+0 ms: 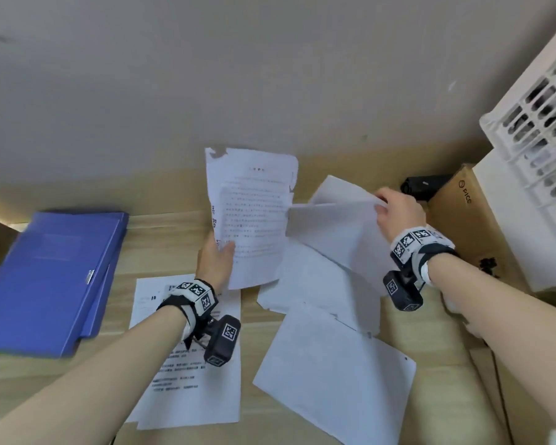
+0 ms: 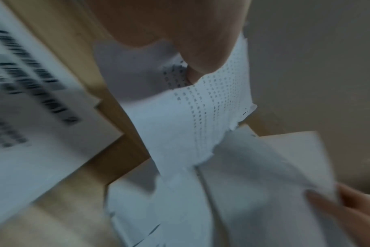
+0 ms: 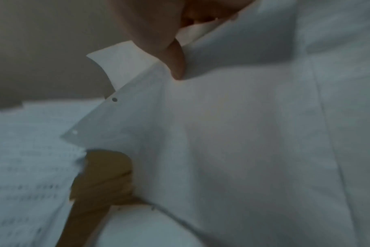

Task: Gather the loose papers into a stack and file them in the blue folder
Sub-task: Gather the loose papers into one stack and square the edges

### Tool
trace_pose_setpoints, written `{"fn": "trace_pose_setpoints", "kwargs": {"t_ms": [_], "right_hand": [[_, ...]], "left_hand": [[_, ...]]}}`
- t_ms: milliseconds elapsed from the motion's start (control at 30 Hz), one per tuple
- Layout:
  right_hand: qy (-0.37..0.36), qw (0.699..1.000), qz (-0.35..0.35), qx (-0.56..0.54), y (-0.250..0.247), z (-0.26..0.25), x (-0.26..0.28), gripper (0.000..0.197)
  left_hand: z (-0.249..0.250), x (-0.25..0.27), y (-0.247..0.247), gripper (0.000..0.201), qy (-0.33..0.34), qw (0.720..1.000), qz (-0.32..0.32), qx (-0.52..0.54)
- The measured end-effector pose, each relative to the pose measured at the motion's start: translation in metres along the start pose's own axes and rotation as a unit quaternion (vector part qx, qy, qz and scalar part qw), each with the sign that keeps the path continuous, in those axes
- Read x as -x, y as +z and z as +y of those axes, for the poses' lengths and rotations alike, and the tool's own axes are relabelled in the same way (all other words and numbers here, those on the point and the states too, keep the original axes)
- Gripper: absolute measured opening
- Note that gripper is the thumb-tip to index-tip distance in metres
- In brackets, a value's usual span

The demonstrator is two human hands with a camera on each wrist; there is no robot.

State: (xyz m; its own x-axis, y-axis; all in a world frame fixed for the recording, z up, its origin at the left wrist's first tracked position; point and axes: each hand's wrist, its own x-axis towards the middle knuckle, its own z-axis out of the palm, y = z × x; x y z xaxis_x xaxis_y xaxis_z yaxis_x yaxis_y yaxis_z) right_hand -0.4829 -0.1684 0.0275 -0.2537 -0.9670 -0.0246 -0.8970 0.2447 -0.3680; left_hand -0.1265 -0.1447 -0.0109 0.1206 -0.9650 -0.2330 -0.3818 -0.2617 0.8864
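white crate (image 1: pixel 533 130), cardboard box (image 1: pixel 463 220), wooden desk (image 1: pixel 161 226)

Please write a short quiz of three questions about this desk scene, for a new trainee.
1. True or false: the blue folder lies closed on the desk.
2. Which hand holds the printed sheet with the torn top corner? A) left hand B) right hand
3. Fill in: the right hand pinches blank sheets beside the cardboard ____.

Key: 1 true; 2 A; 3 box.
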Motion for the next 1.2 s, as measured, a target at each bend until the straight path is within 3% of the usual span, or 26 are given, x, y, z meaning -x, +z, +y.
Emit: {"fn": "trace_pose_setpoints", "kwargs": {"t_ms": [100,200,400,533,700,800,900,967,1067,1200], "right_hand": [[-0.03,0.995,0.095,-0.022,-0.024,-0.015,0.011,0.02],[-0.06,0.991,0.108,-0.06,-0.017,-0.025,0.025,0.018],[-0.09,0.995,-0.038,-0.028,0.075,-0.026,0.062,0.023],[-0.083,0.994,-0.074,0.001,0.125,-0.017,0.07,0.023],[-0.08,0.983,-0.166,0.014,0.156,-0.01,0.066,0.02],[-0.036,0.976,-0.216,0.005,0.157,-0.011,0.065,0.036],[-0.034,0.975,-0.221,-0.003,0.152,-0.014,0.058,0.037],[-0.044,0.978,-0.206,-0.016,0.146,-0.01,0.052,0.033],[-0.025,0.987,-0.158,-0.032,0.137,0.004,0.041,0.032],[0.075,0.988,-0.132,-0.029,0.125,0.031,0.027,0.033]], "left_hand": [[-0.03,0.014,-0.013,0.042,-0.041,0.999,0.007,0.011],[-0.058,0.024,-0.021,0.053,-0.091,0.996,-0.01,-0.024],[-0.096,0.041,-0.032,0.058,-0.138,0.985,-0.057,-0.087],[-0.108,0.049,-0.045,0.058,-0.147,0.98,-0.059,-0.119],[-0.114,0.059,-0.052,0.062,-0.185,0.969,-0.068,-0.147],[-0.12,0.058,-0.051,0.059,-0.209,0.959,-0.05,-0.183],[-0.117,0.049,-0.048,0.05,-0.184,0.955,0.003,-0.231],[-0.112,0.039,-0.041,0.054,-0.154,0.953,0.021,-0.258],[-0.094,0.017,-0.024,0.056,-0.107,0.961,-0.008,-0.254],[-0.065,-0.019,0.014,0.053,-0.063,0.967,-0.07,-0.235]]}}
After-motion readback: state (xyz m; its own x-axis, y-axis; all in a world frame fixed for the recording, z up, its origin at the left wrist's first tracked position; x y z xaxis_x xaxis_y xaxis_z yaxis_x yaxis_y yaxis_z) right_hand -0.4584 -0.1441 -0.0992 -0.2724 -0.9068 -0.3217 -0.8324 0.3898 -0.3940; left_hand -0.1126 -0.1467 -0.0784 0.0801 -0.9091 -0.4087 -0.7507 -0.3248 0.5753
